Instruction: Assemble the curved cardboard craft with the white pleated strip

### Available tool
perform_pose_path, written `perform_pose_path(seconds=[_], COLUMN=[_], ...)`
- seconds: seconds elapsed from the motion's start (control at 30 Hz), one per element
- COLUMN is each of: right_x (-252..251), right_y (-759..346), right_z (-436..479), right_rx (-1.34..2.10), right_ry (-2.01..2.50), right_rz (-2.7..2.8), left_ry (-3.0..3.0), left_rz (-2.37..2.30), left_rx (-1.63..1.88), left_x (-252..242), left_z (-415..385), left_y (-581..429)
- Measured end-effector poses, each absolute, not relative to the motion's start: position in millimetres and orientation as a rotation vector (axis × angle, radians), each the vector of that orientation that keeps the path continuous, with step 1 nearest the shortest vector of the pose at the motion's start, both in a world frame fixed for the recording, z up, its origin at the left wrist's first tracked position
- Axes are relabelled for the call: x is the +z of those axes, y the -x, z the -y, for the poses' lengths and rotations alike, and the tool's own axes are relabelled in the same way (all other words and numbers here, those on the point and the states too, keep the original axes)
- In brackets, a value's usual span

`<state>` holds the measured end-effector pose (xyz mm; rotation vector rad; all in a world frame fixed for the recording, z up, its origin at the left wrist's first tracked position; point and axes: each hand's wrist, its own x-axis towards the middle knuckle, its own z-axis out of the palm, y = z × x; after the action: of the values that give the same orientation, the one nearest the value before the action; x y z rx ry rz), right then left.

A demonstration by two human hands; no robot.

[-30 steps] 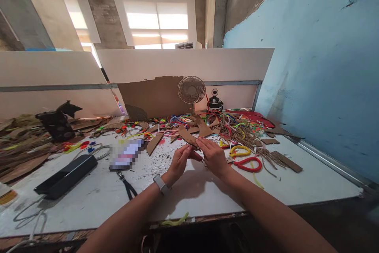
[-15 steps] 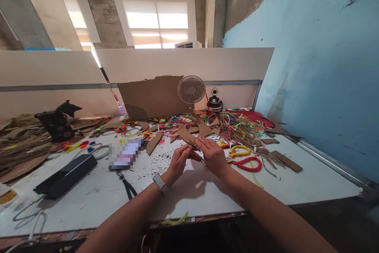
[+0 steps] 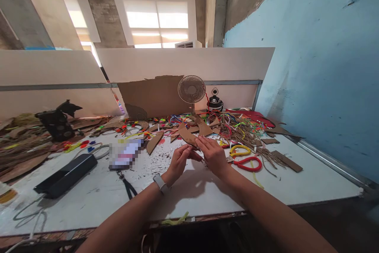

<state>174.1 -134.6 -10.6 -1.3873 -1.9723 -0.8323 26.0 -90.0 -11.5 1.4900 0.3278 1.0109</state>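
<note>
Over the middle of the white table, a curved strip of brown cardboard (image 3: 186, 134) is held between both hands. My left hand (image 3: 180, 160) is closed on its near end, with the thumb and fingertips pinching the edge. My right hand (image 3: 211, 155) lies over the same end from the right, fingers bent round it, so that part of the strip is hidden. Beside my right hand are scissors with red handles (image 3: 247, 163) and a yellow-handled pair (image 3: 240, 150). A cardboard piece with a rounded edge (image 3: 154, 143) lies left of the strip.
A black box-shaped device (image 3: 66, 175) with a cable and a phone (image 3: 127, 156) with a strap lie on the left. A small fan (image 3: 192, 89) and a bottle (image 3: 214, 104) stand behind. Twigs (image 3: 237, 130) and coloured pipe cleaners fill the back right.
</note>
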Motion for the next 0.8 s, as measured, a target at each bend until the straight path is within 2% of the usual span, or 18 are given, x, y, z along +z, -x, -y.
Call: perform_pose_path(seconds=[0.53,0.8], right_x=[-10.0,-9.4], right_y=[-173.2,-171.2], right_z=[135.1,136.4], right_rx=[-0.913,-0.820], right_ry=[1.367,1.373], right_rz=[1.971,1.951], left_ry=[-1.433,-1.400], left_rz=[-0.353,-0.322], left_rx=[1.022,1.012], left_x=[-13.7,-13.4], left_z=[89.9,88.3], left_y=[-27.9,-26.0])
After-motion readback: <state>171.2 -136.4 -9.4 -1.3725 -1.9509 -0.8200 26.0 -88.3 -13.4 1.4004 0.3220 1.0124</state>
